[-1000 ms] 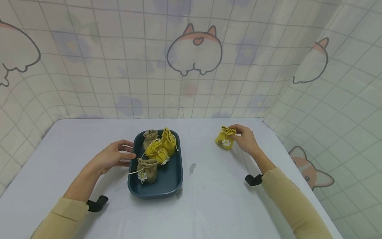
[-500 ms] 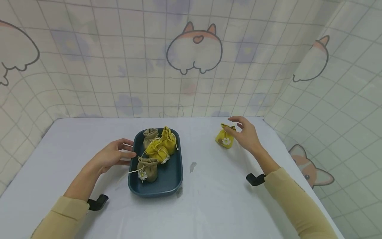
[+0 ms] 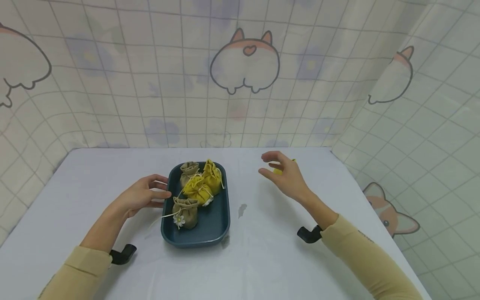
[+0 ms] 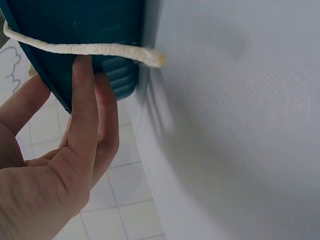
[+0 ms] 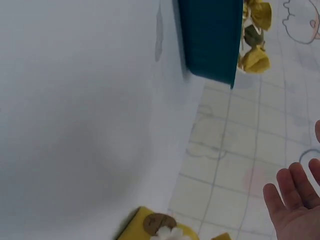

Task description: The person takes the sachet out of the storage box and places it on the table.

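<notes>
My left hand point(image 3: 144, 195) is at the left side of a dark teal tray point(image 3: 213, 233), its fairly straight fingers touching the outer wall and the thumb at the rim. In the tray are two yellow drawstring pouches, one upright point(image 3: 212, 178) and one leaning point(image 3: 197, 190), and two beige ones, at the back point(image 3: 188, 171) and front point(image 3: 187, 214). The front pouch's cord point(image 4: 90, 49) hangs over the rim. My right hand point(image 3: 286, 177) hovers right of the tray with fingers spread, holding nothing. Behind it, mostly hidden in the head view, another yellow pouch point(image 5: 132, 225) sits on the table.
A white cloth point(image 3: 262, 258) covers the table, with a grey mark point(image 3: 241, 210) right of the tray. A tile-patterned curtain with cartoon corgis point(image 3: 243, 66) surrounds the table at the back and sides. Black wrist mounts point(image 3: 123, 254) stick out from both cuffs.
My right hand has let go of the separate yellow pouch, opened its fingers and moved left in front of it. My left hand and the tray have stayed put.
</notes>
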The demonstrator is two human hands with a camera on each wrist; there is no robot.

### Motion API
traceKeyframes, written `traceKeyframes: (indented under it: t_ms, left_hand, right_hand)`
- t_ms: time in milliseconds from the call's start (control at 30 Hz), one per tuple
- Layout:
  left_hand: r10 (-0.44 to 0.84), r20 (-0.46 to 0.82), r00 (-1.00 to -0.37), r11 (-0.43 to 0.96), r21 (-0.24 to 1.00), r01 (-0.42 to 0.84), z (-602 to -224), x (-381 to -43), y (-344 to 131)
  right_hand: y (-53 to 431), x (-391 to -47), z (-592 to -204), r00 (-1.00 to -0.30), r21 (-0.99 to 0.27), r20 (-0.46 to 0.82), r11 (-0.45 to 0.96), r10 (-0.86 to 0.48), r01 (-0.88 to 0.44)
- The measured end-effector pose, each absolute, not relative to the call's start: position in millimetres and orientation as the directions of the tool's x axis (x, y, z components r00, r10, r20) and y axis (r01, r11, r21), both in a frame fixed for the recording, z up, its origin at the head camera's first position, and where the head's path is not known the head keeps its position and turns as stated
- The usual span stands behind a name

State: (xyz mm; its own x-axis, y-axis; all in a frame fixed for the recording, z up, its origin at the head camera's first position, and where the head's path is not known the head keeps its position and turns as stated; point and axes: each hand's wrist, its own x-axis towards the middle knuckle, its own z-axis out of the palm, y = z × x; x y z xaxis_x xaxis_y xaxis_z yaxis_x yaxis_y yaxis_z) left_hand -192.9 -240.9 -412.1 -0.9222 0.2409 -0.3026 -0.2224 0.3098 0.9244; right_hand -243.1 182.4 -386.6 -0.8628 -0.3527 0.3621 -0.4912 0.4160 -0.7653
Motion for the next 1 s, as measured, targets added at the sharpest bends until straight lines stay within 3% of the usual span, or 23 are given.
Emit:
traceKeyframes:
  t_ms: [200,500,1000]
  left_hand:
    - [0.237,-0.303,-0.923,0.319,0.922,-0.221,-412,-194,-240]
    - [0.234,-0.311,-0.921,0.321,0.919,-0.229,-415,-195,-241]
    - [0.247,-0.312,-0.918,0.296,0.926,-0.235,-418,-196,-243]
  right_hand:
    - [161,-232,-388,-0.813,-0.764,0.387,0.342,-0.435,-0.548]
    - [139,-221,-399,-0.797,-0.821,0.308,0.278,-0.519,-0.499]
    - [85,-205,-407,-0.649,-0.824,0.252,0.193,-0.718,-0.533]
